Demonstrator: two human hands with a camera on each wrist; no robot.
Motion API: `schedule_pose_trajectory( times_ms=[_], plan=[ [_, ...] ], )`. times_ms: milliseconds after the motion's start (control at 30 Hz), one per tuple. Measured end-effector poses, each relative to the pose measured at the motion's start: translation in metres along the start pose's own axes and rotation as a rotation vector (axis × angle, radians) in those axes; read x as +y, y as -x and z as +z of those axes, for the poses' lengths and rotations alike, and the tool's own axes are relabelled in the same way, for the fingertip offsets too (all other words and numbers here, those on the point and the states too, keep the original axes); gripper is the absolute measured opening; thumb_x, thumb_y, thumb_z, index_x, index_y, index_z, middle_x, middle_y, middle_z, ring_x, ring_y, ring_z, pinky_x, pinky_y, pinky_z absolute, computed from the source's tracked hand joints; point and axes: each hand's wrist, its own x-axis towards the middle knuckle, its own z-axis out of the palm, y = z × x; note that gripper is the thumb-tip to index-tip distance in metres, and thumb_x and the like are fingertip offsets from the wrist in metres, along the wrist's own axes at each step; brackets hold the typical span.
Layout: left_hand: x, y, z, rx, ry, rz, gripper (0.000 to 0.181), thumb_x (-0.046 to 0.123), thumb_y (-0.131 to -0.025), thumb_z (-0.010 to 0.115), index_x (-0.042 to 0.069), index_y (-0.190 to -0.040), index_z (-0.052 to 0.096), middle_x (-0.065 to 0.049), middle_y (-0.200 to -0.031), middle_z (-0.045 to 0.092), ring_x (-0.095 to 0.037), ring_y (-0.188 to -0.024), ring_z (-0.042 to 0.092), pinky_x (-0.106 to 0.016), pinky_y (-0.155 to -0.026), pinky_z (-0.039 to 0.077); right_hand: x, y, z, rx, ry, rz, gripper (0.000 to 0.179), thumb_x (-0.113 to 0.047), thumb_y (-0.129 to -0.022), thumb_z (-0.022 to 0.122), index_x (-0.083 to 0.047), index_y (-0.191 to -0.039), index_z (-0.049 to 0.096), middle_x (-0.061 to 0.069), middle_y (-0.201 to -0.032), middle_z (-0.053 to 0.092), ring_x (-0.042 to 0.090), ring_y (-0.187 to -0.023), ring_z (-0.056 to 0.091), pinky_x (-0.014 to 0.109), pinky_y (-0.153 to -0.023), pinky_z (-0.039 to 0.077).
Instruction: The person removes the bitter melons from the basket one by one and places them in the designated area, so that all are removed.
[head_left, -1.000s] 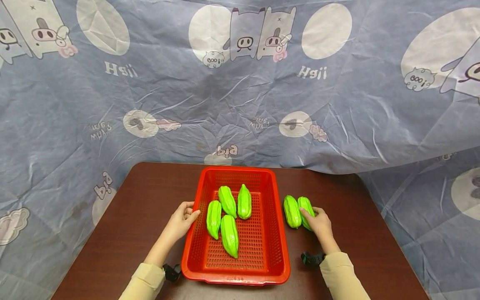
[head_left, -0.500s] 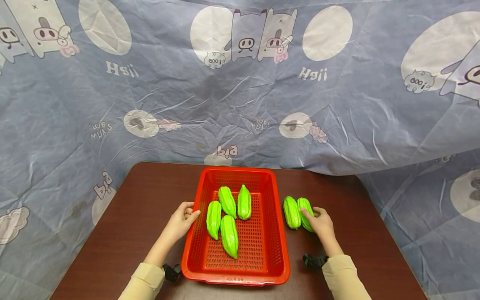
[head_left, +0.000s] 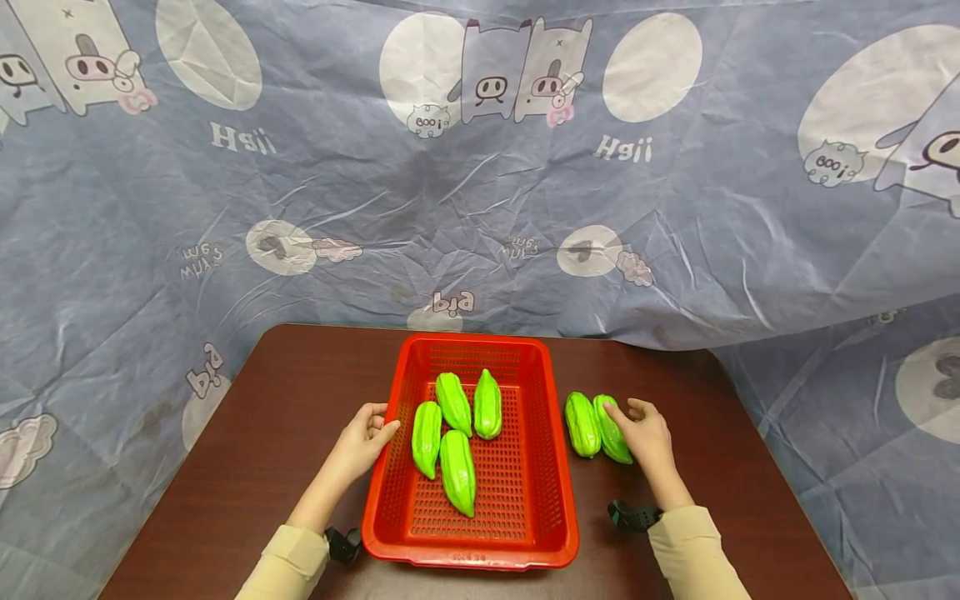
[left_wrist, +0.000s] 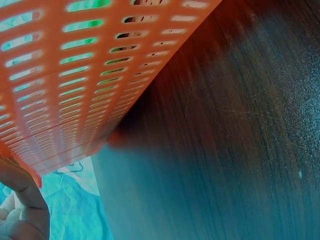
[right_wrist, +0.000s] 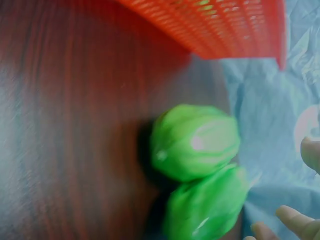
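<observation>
Creased blue-grey cloth backdrop [head_left: 420, 187], printed cartoon animals [head_left: 491, 79], pale ovals [head_left: 652, 67], dark brown wood-grain table [head_left: 300, 379]

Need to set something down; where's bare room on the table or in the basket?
Bare table lies left of the left hand and right of the right hand; in the red basket, the near right is free. Crowded: around the four green fruits inside, and just right of the basket, where two more fruits lie.

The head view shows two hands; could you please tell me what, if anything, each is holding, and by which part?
The left hand holds the basket by its left rim. The right hand holds nothing, open beside the vegetables.
</observation>
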Motion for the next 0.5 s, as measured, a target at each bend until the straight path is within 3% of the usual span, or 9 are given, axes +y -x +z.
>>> schedule_pose_trajectory(
  times_ms=[500],
  plan=[
    [0.000, 0.000, 0.001, 0.006, -0.009, 0.003, 0.042, 0.015, -0.098, 0.062, -0.004, -0.132, 0.048, -0.011, -0.092, 0.062, -0.013, -0.073, 0.059, -0.024, -0.064, 0.050, -0.060, 0.009, -0.007, -0.052, -0.119, -0.075, 0.074, -0.051, -0.093, 0.062, -0.002, -0.145, 0.043, 0.024, -0.145, 0.045, 0.038, -0.134, 0.044, 0.051, -0.110, 0.037]
  ],
)
